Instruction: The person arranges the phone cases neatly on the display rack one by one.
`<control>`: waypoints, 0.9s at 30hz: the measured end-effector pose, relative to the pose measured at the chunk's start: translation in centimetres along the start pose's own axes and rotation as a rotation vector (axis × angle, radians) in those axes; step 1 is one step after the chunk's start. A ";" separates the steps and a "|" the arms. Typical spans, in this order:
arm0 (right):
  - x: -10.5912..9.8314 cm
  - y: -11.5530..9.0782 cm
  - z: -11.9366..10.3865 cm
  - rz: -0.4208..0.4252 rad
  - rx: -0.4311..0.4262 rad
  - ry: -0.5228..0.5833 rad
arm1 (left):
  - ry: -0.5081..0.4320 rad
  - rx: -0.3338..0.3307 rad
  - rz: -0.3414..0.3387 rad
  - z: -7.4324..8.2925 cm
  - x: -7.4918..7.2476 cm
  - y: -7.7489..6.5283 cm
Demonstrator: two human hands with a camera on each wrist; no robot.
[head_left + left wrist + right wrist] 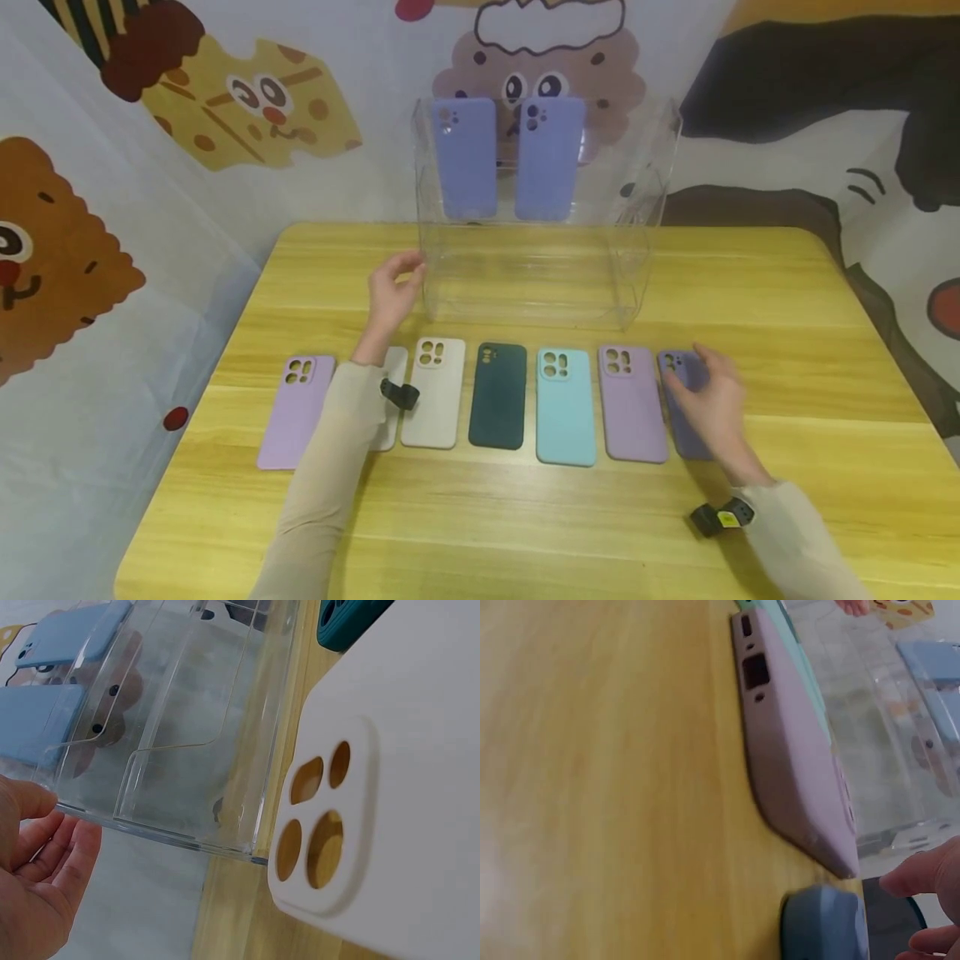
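A clear stepped display stand (525,308) stands on the table with two periwinkle phone cases (467,158) upright on its upper tier. My left hand (393,292) is at the stand's left side, fingertips right at its edge, fingers loosely bent. Over the rightmost blue-violet phone case (686,400) in the front row, my right hand (712,396) spreads its thumb and fingers; the thumb overlaps the case in the head view. In the right wrist view the thumb (922,871) and fingers stand apart, with a lilac phone case (799,750) nearby.
Along the row lie a lilac case (296,417), two white cases (435,396), a dark green case (498,396), a turquoise case (566,408) and another lilac case (633,404). My left forearm crosses one white case. A cartoon-printed cloth (247,192) hangs behind the table.
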State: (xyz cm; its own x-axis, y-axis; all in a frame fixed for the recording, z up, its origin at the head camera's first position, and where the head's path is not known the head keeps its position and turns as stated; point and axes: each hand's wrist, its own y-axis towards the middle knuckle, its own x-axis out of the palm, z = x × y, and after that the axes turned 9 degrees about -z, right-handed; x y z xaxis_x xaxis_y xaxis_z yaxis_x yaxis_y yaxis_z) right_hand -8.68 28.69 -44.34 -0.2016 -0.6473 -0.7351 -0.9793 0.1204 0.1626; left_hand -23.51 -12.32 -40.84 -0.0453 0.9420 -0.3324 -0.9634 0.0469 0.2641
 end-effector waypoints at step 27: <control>-1.1 0.5 0.4 -0.240 0.111 -0.236 | -0.004 -0.006 -0.020 -0.3 -0.1 0.3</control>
State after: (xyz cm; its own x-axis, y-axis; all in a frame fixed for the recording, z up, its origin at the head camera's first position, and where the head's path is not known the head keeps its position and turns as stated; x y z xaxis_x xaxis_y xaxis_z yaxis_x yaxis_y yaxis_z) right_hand -8.95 29.82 -43.70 0.0489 -0.4768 -0.8777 -0.9924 0.0758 -0.0964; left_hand -23.83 -12.53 -41.00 -0.0249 0.9422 -0.3342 -0.9656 0.0639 0.2521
